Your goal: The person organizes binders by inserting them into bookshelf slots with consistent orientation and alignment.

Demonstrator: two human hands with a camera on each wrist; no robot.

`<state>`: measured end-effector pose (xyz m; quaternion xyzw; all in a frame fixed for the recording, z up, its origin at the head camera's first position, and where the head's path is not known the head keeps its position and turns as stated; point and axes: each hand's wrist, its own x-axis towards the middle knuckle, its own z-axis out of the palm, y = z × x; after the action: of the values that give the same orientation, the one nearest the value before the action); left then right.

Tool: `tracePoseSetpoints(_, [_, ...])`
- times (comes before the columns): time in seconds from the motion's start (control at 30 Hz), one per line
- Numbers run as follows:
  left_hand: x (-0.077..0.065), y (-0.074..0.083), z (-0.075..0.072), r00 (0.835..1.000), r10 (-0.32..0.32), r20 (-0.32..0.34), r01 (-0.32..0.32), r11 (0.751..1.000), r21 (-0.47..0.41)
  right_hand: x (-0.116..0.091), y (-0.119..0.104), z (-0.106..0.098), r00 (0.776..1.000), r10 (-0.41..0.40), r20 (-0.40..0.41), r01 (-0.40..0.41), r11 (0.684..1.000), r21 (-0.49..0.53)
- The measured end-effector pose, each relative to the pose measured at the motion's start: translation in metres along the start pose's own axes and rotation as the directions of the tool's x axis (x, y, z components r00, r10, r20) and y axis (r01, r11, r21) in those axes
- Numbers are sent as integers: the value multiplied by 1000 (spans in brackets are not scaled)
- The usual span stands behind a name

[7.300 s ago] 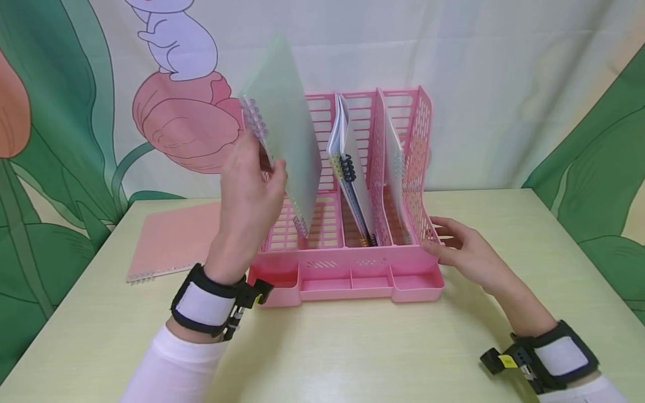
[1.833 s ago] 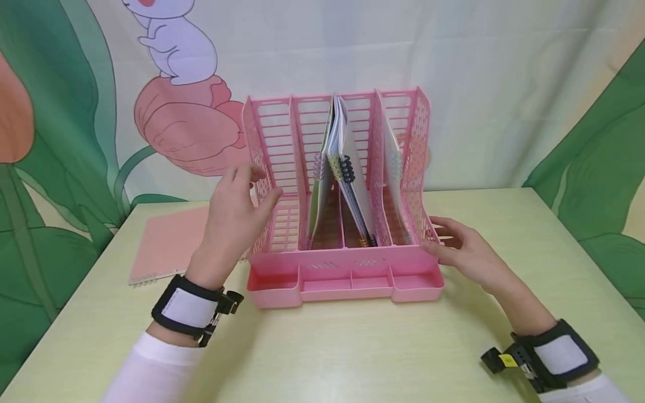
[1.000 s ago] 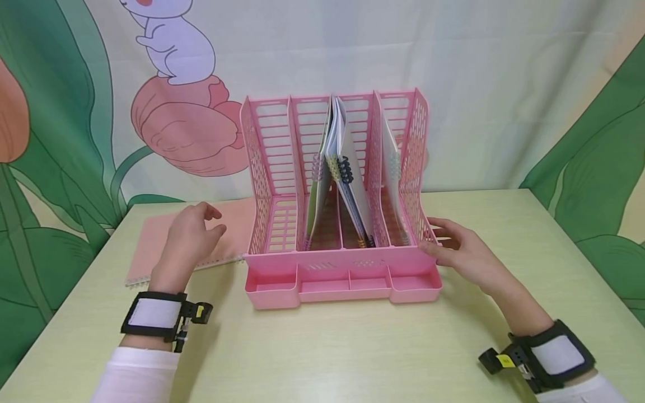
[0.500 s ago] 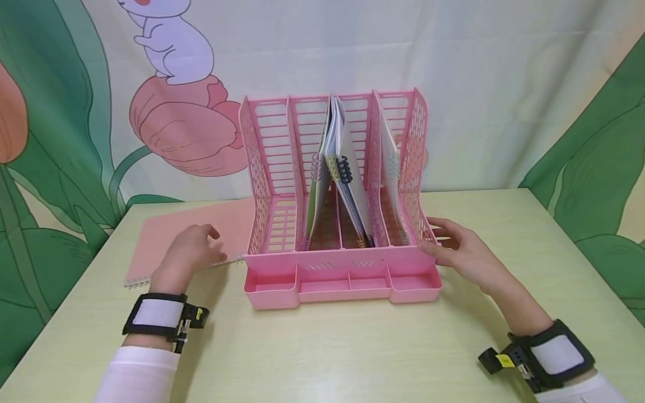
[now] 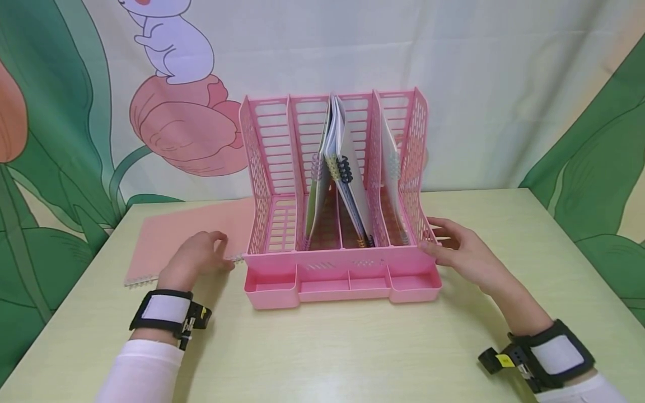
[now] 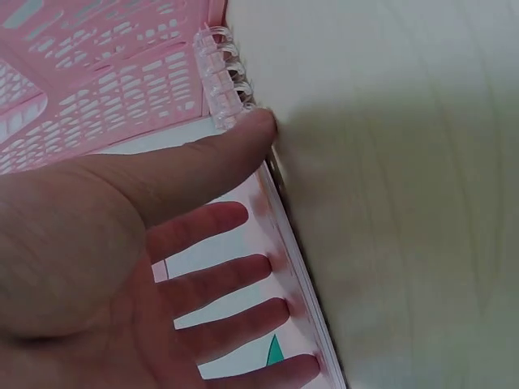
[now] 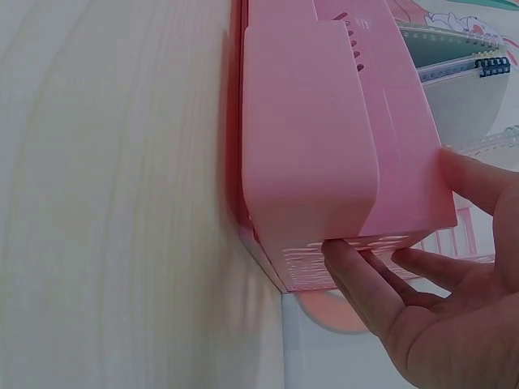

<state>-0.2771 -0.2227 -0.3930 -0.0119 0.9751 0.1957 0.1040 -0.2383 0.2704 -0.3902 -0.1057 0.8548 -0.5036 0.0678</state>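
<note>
My left hand [image 5: 194, 260] is at the near, spiral-bound edge of a pink notebook [image 5: 161, 238] lying on the table left of a pink desk organizer [image 5: 342, 258]. In the left wrist view, its fingertips rest on the cover, fairly straight, while the thumb lies along the edge beside the clear binding rings [image 6: 219, 77]. My right hand [image 5: 461, 252] grips the organizer's front right corner, thumb on the front edge and fingers against the perforated side wall. Upright in the organizer stand a green notebook [image 5: 313, 204], notebooks with yellow and black rings [image 5: 353, 196], and a pale notebook [image 5: 392, 173].
The organizer's leftmost slot [image 5: 282, 224] shows its bare grid floor. Shallow trays [image 5: 327, 284] run along its front. Behind the pale table [image 5: 322, 352] hangs a printed curtain [image 5: 494, 112] with a rabbit and leaves.
Earlier my left hand put the green notebook into the second slot, let go, then moved left and down to the pink notebook's near edge. My right hand keeps its grip on the organizer.
</note>
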Motion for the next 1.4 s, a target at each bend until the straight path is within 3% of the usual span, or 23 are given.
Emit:
tracePoseSetpoints(0.5, [1,0,5,998,50,-38,-47,996,73,0,1,0,1000,-3,5,3,1000,6])
tracePoseSetpoints(0.73, [-2,3,4,993,116,-29,-110,981,157,-1,0,-1,1000,-4,6,4,1000,-3])
tracePoseSetpoints(1.03, [-2,3,8,993,122,6,-120,967,225,0,1,0,1000,-1,5,1,1000,-7])
tracePoseSetpoints(1.4, [-3,0,10,977,211,-23,-195,936,292,-1,-1,0,1000,11,3,-11,1000,-5])
